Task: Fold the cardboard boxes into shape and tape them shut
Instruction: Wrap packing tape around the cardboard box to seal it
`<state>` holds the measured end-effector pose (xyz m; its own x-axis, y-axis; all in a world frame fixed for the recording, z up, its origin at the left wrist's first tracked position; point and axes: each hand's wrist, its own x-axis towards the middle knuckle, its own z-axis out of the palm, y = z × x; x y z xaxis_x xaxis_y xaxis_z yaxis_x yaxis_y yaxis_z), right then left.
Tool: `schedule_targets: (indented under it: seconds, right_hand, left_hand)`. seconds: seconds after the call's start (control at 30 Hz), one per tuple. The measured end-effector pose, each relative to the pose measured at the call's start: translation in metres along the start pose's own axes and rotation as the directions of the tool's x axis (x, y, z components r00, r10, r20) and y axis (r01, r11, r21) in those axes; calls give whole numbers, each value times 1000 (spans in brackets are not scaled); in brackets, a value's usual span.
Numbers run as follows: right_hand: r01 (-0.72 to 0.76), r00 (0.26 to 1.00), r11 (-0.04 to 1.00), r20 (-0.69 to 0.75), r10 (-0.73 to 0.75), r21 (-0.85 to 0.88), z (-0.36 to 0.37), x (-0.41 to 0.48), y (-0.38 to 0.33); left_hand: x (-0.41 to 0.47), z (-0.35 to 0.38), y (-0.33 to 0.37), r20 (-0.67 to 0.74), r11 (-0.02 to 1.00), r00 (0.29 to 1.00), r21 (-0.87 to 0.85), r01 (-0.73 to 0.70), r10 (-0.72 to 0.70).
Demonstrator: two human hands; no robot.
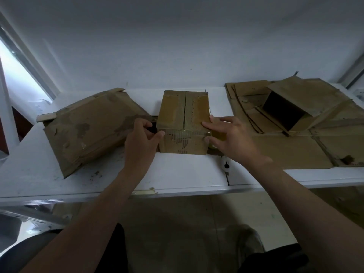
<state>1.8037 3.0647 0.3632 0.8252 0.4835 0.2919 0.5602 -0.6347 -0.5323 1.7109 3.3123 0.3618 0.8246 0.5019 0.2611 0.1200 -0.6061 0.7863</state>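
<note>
The small box sits on the table between the 2 hands, seam pointing away. The left hand curls round a dark thing; the right hand lies flat on its near right corner.

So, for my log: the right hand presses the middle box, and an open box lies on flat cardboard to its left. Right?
Not left: the head view shows the open box on flat cardboard right of the middle box, which the right hand does press.
</note>
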Motion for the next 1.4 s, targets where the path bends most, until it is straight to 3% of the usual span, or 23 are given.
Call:
schedule_targets:
  seconds: [0.07, 0.17, 0.3, 0.37, 0.43, 0.57, 0.8, 1.0, 1.13, 1.4]
  right_hand:
    - [-34, 996, 998, 83, 29, 56, -7, 0, 5]
    - [-130, 983, 988, 137, 119, 80, -20, 1, 18]
    - [-293, 938, 956, 198, 285, 12, -28, -1, 35]
    - [-227, 946, 970, 217, 240, -82, -29, -3, 37]
    - [-147, 975, 989, 165, 150, -29, -32, -4, 32]
    - [-116, 988, 988, 115, 104, 104, -39, -3, 12]
    - [-102, 984, 990, 154, 85, 100, -39, -23, -18]
    - [-169, 975, 980, 167, 150, 108, -35, -31, -27]
    - [-220, 968, 970, 143, 204, 102, -34, -29, -25]
    - [-198, 970, 963, 178, 166, 182, -25, -32, -15]
  left_hand:
    - [-3, 5, 5, -20, 982, 992, 148, -119, 123]
    - [-12, 16, 24, 6, 867, 939, 382, -320, 344]
    - [-32, 39, 46, 174, 815, 888, 352, -460, 427]
    - [-39, 51, 47, 263, 836, 886, 310, -452, 381]
    - [-38, 56, 44, 291, 882, 895, 235, -409, 337]
    - [-19, 58, 35, 261, 897, 880, 97, -432, 396]
    - [8, 58, 23, 223, 915, 889, -38, -403, 401]
    - [15, 65, 27, 221, 912, 885, -95, -398, 410]
    - [22, 74, 29, 194, 916, 896, -42, -399, 399]
    - [52, 55, 19, 217, 921, 899, -4, -389, 381]
